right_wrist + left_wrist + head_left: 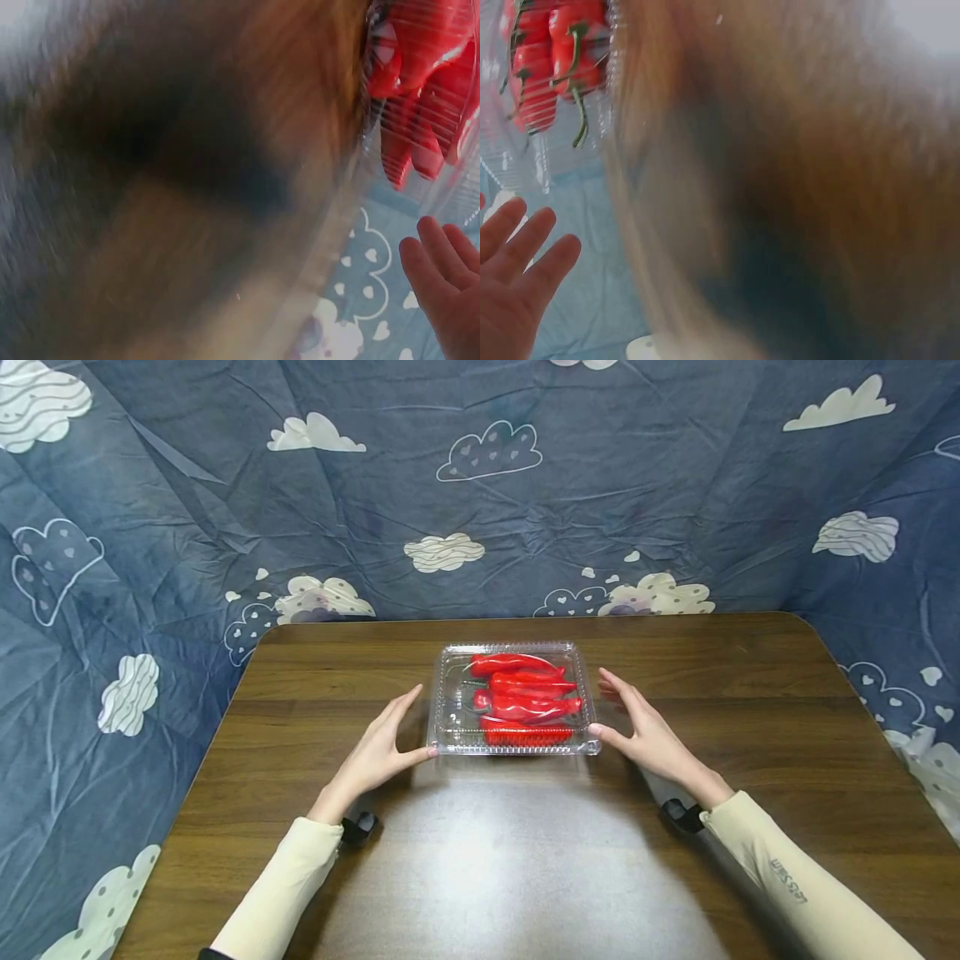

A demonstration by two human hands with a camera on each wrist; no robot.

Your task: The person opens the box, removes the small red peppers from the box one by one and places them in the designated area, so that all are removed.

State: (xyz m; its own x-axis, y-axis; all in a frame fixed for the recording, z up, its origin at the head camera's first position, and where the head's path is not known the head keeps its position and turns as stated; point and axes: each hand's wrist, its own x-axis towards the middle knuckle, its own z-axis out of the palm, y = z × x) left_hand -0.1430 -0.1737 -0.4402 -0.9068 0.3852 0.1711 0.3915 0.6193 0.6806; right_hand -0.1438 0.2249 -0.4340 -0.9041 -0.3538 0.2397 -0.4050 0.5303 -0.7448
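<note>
A clear plastic box [456, 714], its lid down, sits toward the back of the table in the head view. Several red peppers [534, 707] with green stems lie inside, mostly in its middle and right. My left hand [375, 756] is at the box's left side, fingers spread, thumb tip right at the near left corner. On the opposite side my right hand [651, 739] has its fingers extended, the thumb tip at the near right corner. Both wrist views show straight fingers beside the ribbed wall, with the peppers [536, 82] visible through it.
The brown wooden table [750, 718] has rounded far corners and a bright glare patch near its front. A dark blue cloth [637, 510] with white clouds hangs behind it and at both sides. Dark bands [682, 817] are on the wrists.
</note>
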